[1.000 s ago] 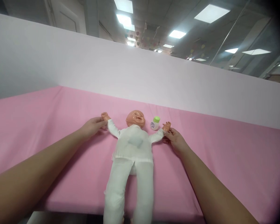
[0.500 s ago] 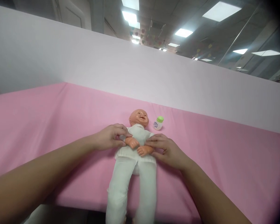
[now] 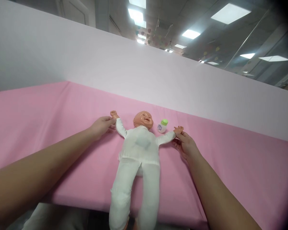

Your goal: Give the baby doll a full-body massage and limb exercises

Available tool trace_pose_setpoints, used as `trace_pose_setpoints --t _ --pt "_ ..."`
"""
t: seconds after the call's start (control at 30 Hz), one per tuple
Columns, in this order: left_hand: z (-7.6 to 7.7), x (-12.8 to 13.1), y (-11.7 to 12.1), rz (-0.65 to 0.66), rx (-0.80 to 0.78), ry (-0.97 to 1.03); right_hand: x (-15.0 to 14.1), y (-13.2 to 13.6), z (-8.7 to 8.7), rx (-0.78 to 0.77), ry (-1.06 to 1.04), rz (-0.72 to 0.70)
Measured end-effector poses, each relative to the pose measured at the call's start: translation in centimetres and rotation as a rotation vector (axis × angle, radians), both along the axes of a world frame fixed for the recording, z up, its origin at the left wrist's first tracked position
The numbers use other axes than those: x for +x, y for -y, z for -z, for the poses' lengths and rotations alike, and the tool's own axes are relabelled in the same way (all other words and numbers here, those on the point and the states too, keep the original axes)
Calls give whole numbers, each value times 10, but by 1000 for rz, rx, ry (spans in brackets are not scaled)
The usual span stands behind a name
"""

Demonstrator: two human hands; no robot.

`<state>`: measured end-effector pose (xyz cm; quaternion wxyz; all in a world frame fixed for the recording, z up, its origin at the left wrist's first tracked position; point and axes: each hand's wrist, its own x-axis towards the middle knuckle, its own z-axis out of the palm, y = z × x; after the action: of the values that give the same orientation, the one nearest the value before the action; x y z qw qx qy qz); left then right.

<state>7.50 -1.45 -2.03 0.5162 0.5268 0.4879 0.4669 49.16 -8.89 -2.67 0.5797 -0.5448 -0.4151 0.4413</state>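
A baby doll point(image 3: 141, 147) in white cloth lies on its back, its arms spread out to both sides. My left hand point(image 3: 103, 126) is closed round the doll's wrist on the left of the picture. On the other side, my right hand point(image 3: 185, 143) grips the doll's other wrist, with thumb and fingers about it. A small white bottle point(image 3: 161, 128) with a green cap stands beside the doll's head, just above the sleeve on the right. The doll's feet are mostly cut off by the lower edge.
The doll rests on a pink-covered table point(image 3: 81, 179), with its legs reaching over the front edge. A white panel point(image 3: 124, 70) rises behind the table. Above it, ceiling lights and glass show.
Both doll arms have moved from its belly outward and up to the sides, with my hands on the wrists. The bottle has stayed beside the head.
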Motion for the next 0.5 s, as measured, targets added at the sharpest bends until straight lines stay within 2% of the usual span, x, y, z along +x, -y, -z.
trace_pose_setpoints --t 0.07,0.13,0.23,0.33,0.4,0.5 --pt "1 -2 -2 5 -39 11 6 -3 4 -103 -29 -36" --pt "0 -1 1 56 3 33 7 -2 5 -121 17 -58" --pt "-6 6 13 177 158 2 2 6 -2 15 108 -88" --pt "-14 14 30 299 323 -151 -9 17 -12 210 168 -172" --pt "-18 20 40 394 417 -279 -20 27 -19 283 248 -259" --pt "-20 28 50 492 574 -469 -36 40 -25 305 467 -452"
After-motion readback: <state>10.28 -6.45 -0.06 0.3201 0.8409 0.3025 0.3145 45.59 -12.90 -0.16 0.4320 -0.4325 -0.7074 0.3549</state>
